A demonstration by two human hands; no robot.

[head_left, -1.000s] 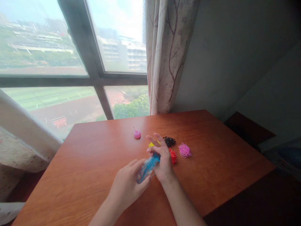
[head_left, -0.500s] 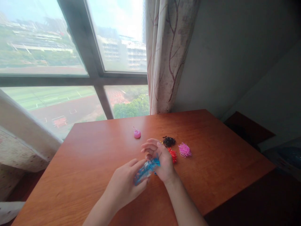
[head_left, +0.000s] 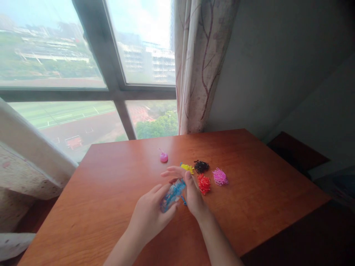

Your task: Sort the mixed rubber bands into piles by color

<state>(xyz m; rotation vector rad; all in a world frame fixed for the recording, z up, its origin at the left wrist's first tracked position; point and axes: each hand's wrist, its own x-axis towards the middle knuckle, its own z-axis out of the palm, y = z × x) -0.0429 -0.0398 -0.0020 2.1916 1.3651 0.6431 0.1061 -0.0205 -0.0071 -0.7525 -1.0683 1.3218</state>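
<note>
My left hand (head_left: 151,212) is closed around a small clear plastic container (head_left: 172,195) with blue pieces inside. Its upper end tilts toward my right hand (head_left: 191,190), which is cupped with fingers stretched out and thumb raised beside that end. Whether the right palm touches the container or has anything in it, I cannot tell. Some blue bands (head_left: 183,200) show on the table below, partly hidden by my right hand. Just beyond my fingers lies a yellow pile of small bands (head_left: 187,169), partly covered. A red pile (head_left: 204,184) sits right of my right hand.
Farther right are a black pile (head_left: 201,166) and a pink pile (head_left: 220,176) of similar small pieces. A round pink object with a thin stem (head_left: 164,157) stands toward the back of the wooden table (head_left: 91,192). Window and curtains (head_left: 194,74) border the far side.
The right hand's fingers have straightened and lowered slightly, uncovering the yellow pile and more of the red one. The container stays in my left hand. The view has shifted slightly.
</note>
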